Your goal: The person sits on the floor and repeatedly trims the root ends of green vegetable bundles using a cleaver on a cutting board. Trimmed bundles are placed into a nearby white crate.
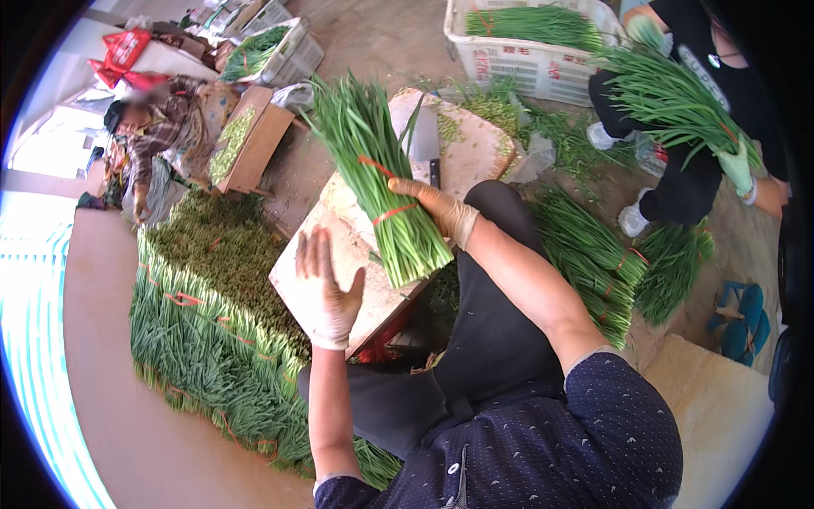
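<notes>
My right hand, in a thin pale glove, grips a thick bundle of garlic chives. Two red ties circle the bundle, and its pale cut ends face me. The bundle is held tilted over a low wooden board. My left hand, also gloved, is flat with fingers apart beside the cut ends and holds nothing. Behind the bundle, a cleaver with a dark handle lies on the board among chopped green bits.
To my left rises a large stack of tied chives. More bundles lie at my right. A white crate stands beyond the board. One co-worker holds chives at the right; another sits far left beside a wooden board.
</notes>
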`<state>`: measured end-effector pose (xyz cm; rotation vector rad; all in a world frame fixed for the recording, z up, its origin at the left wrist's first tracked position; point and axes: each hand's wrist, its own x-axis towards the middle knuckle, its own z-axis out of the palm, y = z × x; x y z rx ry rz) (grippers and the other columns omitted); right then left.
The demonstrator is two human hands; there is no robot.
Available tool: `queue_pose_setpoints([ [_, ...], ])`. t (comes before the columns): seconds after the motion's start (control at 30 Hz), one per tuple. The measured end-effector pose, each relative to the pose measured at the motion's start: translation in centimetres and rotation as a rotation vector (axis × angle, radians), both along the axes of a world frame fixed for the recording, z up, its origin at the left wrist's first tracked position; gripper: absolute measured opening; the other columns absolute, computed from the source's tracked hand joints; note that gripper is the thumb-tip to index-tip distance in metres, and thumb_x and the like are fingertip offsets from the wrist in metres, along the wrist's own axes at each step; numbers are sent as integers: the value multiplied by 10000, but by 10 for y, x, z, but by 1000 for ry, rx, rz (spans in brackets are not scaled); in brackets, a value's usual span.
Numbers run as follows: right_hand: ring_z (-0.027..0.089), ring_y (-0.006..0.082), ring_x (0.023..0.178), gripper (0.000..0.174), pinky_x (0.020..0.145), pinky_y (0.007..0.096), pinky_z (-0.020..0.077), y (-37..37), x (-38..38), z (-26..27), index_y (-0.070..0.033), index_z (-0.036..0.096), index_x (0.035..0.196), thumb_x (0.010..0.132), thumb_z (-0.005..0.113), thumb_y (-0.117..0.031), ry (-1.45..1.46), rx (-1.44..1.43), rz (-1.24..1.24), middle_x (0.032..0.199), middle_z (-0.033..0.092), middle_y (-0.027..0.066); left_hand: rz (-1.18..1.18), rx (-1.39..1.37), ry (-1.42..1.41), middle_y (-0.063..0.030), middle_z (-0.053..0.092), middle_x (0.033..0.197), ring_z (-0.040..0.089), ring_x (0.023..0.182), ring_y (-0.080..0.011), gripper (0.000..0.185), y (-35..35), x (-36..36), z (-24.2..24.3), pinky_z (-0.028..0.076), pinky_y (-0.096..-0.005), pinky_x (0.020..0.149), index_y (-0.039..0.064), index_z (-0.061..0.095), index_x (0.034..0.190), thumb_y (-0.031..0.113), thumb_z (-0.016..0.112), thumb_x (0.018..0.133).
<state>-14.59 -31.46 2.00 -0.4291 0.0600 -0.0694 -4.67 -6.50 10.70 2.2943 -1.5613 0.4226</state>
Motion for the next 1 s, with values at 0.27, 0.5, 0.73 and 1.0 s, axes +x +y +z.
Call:
queue_pose_setpoints([
  [0.27, 731, 209, 1041, 675, 905, 403, 642, -56, -64, 10, -76, 606, 1395, 883, 872, -428, -13, -62, -510, 1189, 714, 66, 274, -228, 586, -69, 755, 1032, 699, 991, -217, 173, 52, -23, -49, 555, -347, 948, 21, 758, 1044, -7, 834, 891],
  [0.5, 617, 192, 1247, 849, 1083, 395, 522, -36, -47, -3, -85, 535, 1498, 840, 917, -460, 122, -362, -899, 1384, 629, 29, -105, -192, 140, -64, 701, 871, 672, 811, -287, 319, -40, -107, -19, 552, -408, 732, 110, 733, 1010, 267, 926, 811],
  [0.73, 589, 177, 1272, 902, 1124, 363, 480, -19, -35, -3, -70, 464, 1509, 815, 968, -348, 75, -371, -854, 1379, 621, 37, 27, -67, 12, -92, 706, 700, 699, 614, -335, 218, -75, -107, -35, 559, -437, 579, 118, 735, 889, 287, 869, 861],
  [1.0, 591, 174, 1265, 917, 1119, 357, 483, -18, -31, -5, -76, 436, 1513, 809, 975, -309, 74, -486, -860, 1382, 623, 36, 82, -217, 628, -150, 679, 667, 624, 545, -210, 85, -64, -94, -41, 507, -343, 578, 32, 769, 881, 96, 803, 924],
])
